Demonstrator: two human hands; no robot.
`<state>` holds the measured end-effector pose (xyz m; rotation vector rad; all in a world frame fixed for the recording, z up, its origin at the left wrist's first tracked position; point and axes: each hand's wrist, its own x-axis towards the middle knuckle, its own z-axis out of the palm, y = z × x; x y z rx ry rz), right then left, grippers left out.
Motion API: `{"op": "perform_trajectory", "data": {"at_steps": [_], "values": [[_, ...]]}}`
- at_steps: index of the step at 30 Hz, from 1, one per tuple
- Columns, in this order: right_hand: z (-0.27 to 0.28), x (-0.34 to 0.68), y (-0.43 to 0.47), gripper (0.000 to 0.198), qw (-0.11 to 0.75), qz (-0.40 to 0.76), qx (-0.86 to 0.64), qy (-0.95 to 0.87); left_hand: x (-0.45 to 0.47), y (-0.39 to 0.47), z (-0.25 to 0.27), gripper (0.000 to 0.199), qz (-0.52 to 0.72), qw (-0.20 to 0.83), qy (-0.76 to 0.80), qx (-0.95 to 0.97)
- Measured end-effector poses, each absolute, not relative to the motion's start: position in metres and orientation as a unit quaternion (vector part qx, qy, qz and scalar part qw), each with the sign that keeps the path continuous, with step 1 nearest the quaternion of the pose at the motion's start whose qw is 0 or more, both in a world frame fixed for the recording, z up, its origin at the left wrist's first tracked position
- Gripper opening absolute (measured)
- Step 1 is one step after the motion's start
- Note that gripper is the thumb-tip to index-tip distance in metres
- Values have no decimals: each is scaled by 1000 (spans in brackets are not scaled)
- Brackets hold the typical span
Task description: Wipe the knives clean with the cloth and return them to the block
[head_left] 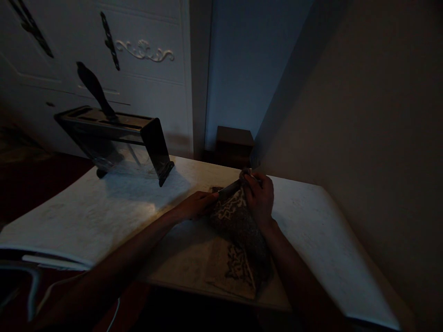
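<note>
The scene is dim. A knife's dark blade (229, 188) runs between my two hands, over the table. My left hand (197, 205) is closed at the blade's left end; the handle is hidden. A brown towel (238, 221) with a light leafy pattern hangs from my right hand (258, 198). The fingers of that hand are closed on a bunched part of it, around the right end of the blade. The towel's lower part drapes on the table, its paler side with dark leaves facing up.
A clear-sided knife block (150, 131) stands at the table's back left, with one black knife handle (95, 87) sticking up. The marbled white table (301, 221) ends against a wall on the right. A white cabinet (148, 78) and small brown box (234, 138) are behind.
</note>
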<state>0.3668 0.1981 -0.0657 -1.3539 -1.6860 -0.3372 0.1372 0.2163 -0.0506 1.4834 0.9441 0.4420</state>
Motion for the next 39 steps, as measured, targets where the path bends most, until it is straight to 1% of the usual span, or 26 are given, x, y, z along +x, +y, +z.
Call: {"op": "perform_trajectory", "data": {"at_steps": [5,9,15,18,23,25,28,33,35,39], "values": [[-70,385,204,33,494,-152,-628,-582,137,216,-51,54,184,611,404,655],[-75,398,208,34,480,-137,-668,-552,136,217,-55,53,194,601,402,663],[-76,395,206,35,395,-75,-746,-530,138,217,-59,55,217,603,425,640],[-74,390,204,32,359,-46,-775,-519,141,217,-59,55,232,603,438,625],[-71,384,202,22,298,-4,-776,-556,143,219,-61,54,256,611,455,595],[-70,382,201,21,292,2,-767,-571,144,220,-63,54,267,615,451,588],[-69,381,200,22,339,-8,-741,-579,146,219,-64,53,276,613,453,586],[-62,379,197,33,504,8,-678,-535,149,216,-64,53,297,618,455,568],[-58,376,195,37,554,16,-661,-507,150,215,-64,54,305,615,458,565],[-53,369,190,37,593,5,-643,-485,152,215,-64,54,323,610,454,564]]}}
